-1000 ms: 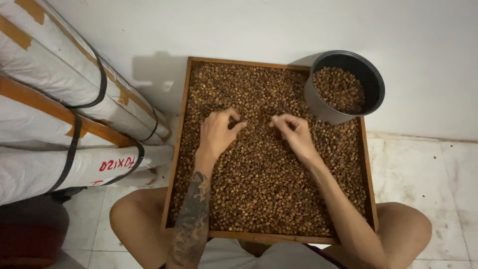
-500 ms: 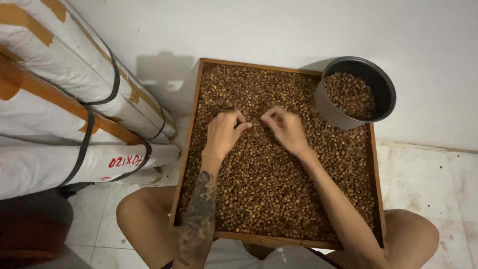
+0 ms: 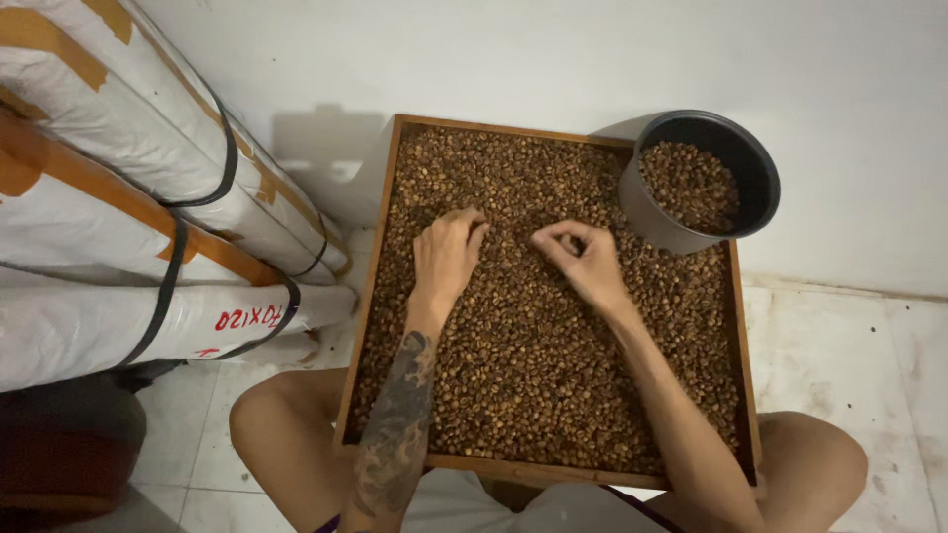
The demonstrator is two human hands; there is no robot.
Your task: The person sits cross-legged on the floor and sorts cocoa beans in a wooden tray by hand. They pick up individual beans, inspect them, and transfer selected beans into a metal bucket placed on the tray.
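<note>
A wooden tray (image 3: 381,247) rests across my knees, filled with brown beans (image 3: 533,355). My left hand (image 3: 446,255) lies knuckles-up on the beans near the tray's upper middle, fingers curled down into them. My right hand (image 3: 585,259) sits just to its right, thumb and forefinger pinched together over the beans; whether a bean is between them is too small to tell. A dark round bucket (image 3: 703,180) partly filled with the same beans stands on the tray's far right corner.
Large white rolls bound with black straps and orange tape (image 3: 128,217) are stacked at the left against the white wall (image 3: 553,59). White floor tiles (image 3: 849,345) lie to the right. My bare knees (image 3: 286,434) flank the tray.
Both hands have stayed in the upper middle of the tray, fingers working in the beans. The right hand's fingers have closed into a pinch. The view has shifted slightly.
</note>
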